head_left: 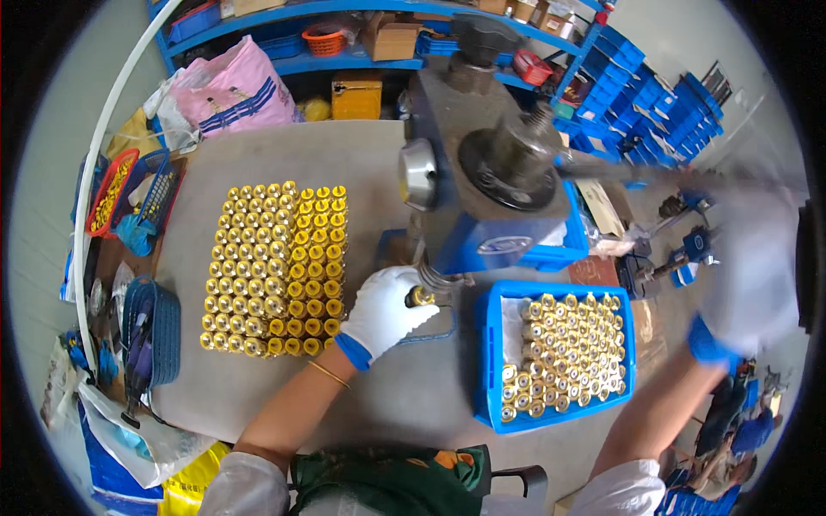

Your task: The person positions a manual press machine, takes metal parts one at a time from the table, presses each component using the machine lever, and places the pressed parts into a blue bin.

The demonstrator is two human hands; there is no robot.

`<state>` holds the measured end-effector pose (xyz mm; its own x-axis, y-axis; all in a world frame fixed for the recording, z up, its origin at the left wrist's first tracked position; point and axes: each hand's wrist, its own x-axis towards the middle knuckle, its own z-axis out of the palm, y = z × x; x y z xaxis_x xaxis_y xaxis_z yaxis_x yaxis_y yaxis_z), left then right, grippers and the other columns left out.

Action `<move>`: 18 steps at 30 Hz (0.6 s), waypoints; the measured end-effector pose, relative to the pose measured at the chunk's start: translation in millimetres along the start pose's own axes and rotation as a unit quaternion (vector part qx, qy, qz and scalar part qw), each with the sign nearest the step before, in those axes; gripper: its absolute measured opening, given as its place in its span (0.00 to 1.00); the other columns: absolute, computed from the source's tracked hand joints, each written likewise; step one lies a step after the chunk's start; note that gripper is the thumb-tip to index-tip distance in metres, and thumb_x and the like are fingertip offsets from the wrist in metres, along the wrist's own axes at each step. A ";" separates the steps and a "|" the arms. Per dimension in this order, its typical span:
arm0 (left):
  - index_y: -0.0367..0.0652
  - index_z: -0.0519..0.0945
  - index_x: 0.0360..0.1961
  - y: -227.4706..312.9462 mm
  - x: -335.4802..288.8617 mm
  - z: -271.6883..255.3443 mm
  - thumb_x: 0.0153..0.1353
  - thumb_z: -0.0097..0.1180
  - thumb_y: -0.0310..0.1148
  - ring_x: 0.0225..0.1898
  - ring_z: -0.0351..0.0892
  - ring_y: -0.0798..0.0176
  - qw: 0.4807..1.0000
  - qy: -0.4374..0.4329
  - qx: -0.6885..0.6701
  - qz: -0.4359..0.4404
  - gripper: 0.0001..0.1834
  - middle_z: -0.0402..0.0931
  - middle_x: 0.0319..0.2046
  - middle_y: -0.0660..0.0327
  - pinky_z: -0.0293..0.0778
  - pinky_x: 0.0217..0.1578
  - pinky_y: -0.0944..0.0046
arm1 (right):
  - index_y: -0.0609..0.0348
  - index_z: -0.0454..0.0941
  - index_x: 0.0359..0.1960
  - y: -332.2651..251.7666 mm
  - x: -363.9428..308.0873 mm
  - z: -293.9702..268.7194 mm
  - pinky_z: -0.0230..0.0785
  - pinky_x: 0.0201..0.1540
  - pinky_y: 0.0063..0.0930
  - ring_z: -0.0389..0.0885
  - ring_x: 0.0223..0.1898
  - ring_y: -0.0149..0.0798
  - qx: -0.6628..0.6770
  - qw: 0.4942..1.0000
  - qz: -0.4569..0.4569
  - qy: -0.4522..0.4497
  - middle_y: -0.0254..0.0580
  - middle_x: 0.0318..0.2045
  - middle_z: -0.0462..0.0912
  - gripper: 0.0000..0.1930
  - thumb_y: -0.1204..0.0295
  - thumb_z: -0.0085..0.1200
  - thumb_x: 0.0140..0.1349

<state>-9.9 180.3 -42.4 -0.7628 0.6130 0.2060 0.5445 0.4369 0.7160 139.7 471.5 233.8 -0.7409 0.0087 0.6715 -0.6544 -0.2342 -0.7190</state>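
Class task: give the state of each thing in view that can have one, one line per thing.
Left hand: gloved, curled around a brass fitting
Right hand: gloved, blurred at the lever's outer end; grip unclear
Press lever: extended sideways, blurred
Brass fittings on the table: standing in close rows
Blue tray: partly filled with brass fittings
Dark blue basket: holding tools
Pink sack: bulging, rumpled

Holding brass fitting (421, 297) in gloved left hand (383, 311), beneath press (443, 112). With right hand (753, 258) by lever (615, 169), right of press, too smeared to confirm grip. Showing brass rows (249, 251) left of press, blue tray (487, 370) of brass pieces (568, 344) right-front of press, pink sack (228, 90) behind-left of it.
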 end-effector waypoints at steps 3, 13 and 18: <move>0.44 0.84 0.39 -19.2 -6.4 -13.6 0.46 0.70 0.41 0.43 0.79 0.46 1.000 0.024 -0.005 0.017 0.19 0.82 0.38 0.54 0.73 0.47 0.49 | 0.69 0.67 0.61 115.4 54.4 61.0 0.62 0.65 0.40 0.73 0.58 0.46 0.278 0.948 0.132 -0.081 0.52 0.57 0.74 0.25 0.59 0.43 0.74; 0.45 0.83 0.35 -6.9 2.2 -14.7 0.48 0.68 0.40 0.39 0.78 0.48 0.999 0.032 -0.032 0.029 0.15 0.80 0.32 0.55 0.73 0.44 0.50 | 0.49 0.85 0.39 147.1 -157.9 14.4 0.75 0.33 0.45 0.83 0.28 0.52 -0.553 0.682 0.343 -0.333 0.49 0.23 0.82 0.10 0.62 0.58 0.59; 0.41 0.82 0.33 -14.8 -3.1 -30.6 0.47 0.70 0.38 0.38 0.79 0.48 0.993 0.099 0.015 0.055 0.15 0.80 0.32 0.55 0.74 0.42 0.52 | 0.49 0.84 0.39 149.3 -147.3 25.9 0.75 0.33 0.47 0.83 0.27 0.52 -0.568 0.671 0.345 -0.328 0.50 0.21 0.82 0.11 0.60 0.58 0.58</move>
<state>-26.3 151.8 -33.2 -0.7507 0.5177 0.4105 0.6357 0.3967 0.6622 155.1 410.1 32.2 -0.9450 -0.2379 -0.2243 -0.1586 0.9334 -0.3218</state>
